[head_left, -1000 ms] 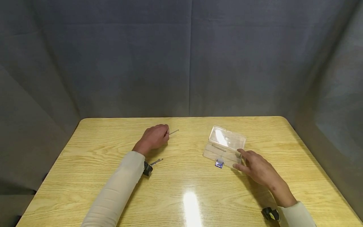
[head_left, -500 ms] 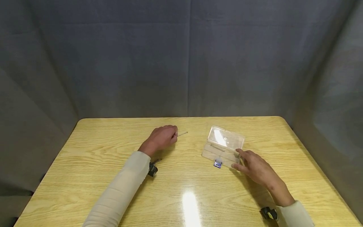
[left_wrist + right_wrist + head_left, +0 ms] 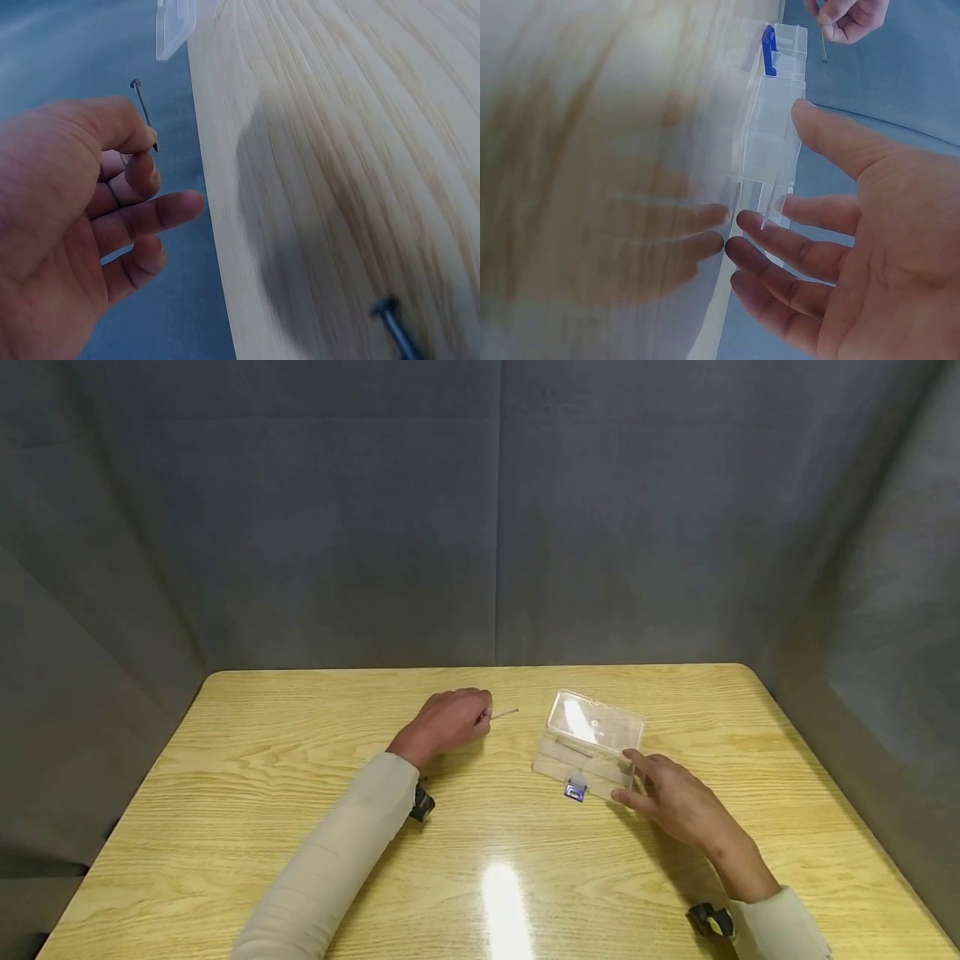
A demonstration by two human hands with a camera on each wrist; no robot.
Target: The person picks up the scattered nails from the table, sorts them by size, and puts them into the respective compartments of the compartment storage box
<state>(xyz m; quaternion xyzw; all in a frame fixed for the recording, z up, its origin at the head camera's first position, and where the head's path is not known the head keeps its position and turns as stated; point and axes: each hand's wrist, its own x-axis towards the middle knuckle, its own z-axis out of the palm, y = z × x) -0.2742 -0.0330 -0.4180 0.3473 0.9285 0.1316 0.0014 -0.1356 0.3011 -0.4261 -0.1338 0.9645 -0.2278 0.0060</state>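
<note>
In the head view my left hand (image 3: 453,720) is over the table, left of a clear plastic box. Thumb and index finger pinch a nail (image 3: 142,109), its head pointing away from the hand. The box (image 3: 551,768) lies with its lid (image 3: 611,724) raised at the back and a blue latch (image 3: 575,790) at the front. A thin nail-like piece (image 3: 573,748) shows inside it. My right hand (image 3: 678,802) is at the box's right end, thumb near the front corner, loosely spread fingers beside the end; firm contact cannot be told.
Another nail (image 3: 397,330) lies on the wooden table (image 3: 337,150) near the left wrist, mostly hidden behind the wrist camera (image 3: 422,804) in the head view. Grey cloth (image 3: 337,527) hangs behind the table and at both sides.
My left hand has moved right towards the box with the nail pinched in it. Its wrist now covers the nails that lay on the table. The right hand stays at the box.
</note>
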